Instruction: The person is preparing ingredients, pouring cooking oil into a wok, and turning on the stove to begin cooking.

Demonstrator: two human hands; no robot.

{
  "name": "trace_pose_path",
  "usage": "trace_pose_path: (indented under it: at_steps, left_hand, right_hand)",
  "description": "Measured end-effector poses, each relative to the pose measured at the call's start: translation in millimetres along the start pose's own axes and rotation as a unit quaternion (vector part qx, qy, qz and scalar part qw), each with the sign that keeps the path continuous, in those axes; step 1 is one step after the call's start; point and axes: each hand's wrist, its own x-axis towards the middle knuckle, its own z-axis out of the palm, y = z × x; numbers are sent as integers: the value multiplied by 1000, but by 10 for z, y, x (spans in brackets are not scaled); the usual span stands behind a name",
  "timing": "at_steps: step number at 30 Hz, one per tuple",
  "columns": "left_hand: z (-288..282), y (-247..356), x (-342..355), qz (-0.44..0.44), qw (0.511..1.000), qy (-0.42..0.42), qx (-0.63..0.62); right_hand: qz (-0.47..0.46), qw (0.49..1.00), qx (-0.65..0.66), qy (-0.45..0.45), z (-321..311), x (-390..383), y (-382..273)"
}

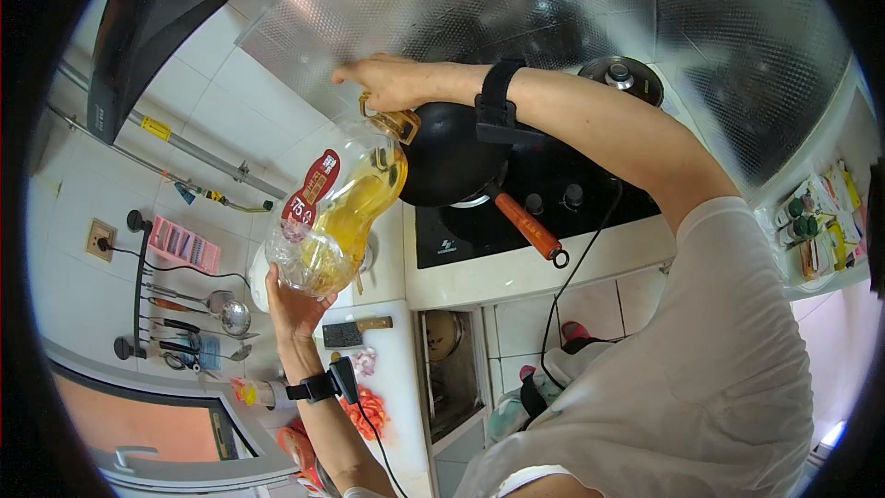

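The left hand (293, 306) cups the base of a large clear plastic cooking-oil bottle (334, 214), its fingers spread wide against the underside. The right hand (385, 81) grips the bottle's yellow carrying handle (392, 120) at the neck, fingers curled closed over it. The bottle lies tilted between both sets of fingers, amber oil pooled inside, its neck pointing toward a black wok (452, 155) just beyond the right fingertips. The wok sits on a black gas hob (544, 198), its orange handle (527, 227) angled outward. Below the left fingers, a cleaver (355, 330) rests on a white cutting board (398, 387).
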Motion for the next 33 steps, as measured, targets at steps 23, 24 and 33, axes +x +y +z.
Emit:
trace_pose_path:
  at_steps: [23, 24, 33]
  left_hand:
    - [68, 113, 120, -13, 998, 51, 41]
    - [68, 111, 123, -15, 997, 55, 43]
    - [136, 91, 153, -18, 997, 59, 46]
  right_hand:
    - [31, 999, 24, -28, 143, 18, 219]
    - [34, 999, 23, -30, 144, 8, 215]
    - [15, 1000, 11, -9, 173, -5, 278]
